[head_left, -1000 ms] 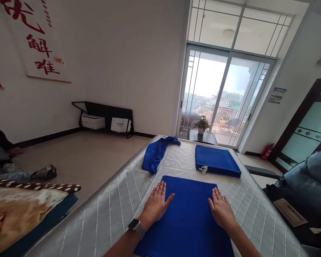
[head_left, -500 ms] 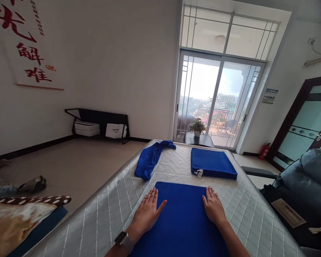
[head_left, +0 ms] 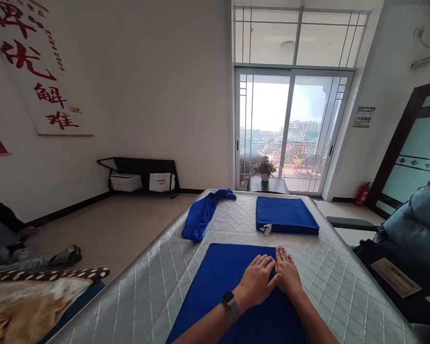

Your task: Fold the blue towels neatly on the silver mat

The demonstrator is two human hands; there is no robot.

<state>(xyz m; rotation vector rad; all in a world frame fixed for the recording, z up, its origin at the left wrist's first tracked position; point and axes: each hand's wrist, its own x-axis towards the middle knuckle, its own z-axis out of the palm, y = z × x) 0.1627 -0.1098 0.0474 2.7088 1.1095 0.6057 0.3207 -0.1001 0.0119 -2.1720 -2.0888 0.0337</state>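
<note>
A folded blue towel (head_left: 222, 282) lies flat on the quilted grey mattress (head_left: 154, 286) in front of me. My right hand (head_left: 287, 271) rests flat on the towel's far right corner, fingers stretched out. My left hand (head_left: 257, 280), with a smartwatch on the wrist, lies flat right beside it, fingers touching the right hand. Neither hand holds anything. Farther off, a stack of folded blue towels (head_left: 284, 215) sits at the right. A crumpled blue towel (head_left: 202, 215) lies at the left.
A dark armchair (head_left: 408, 239) stands right of the mattress. Another person's legs and a patterned blanket (head_left: 25, 296) lie on the floor at left. Beyond the mattress are a small table with a potted plant (head_left: 264, 168), sliding glass doors and a low black shelf (head_left: 139, 172).
My left hand has slid right across the towel from its left edge until it lies against my right hand. The right hand has stayed put. The camera tilted slightly.
</note>
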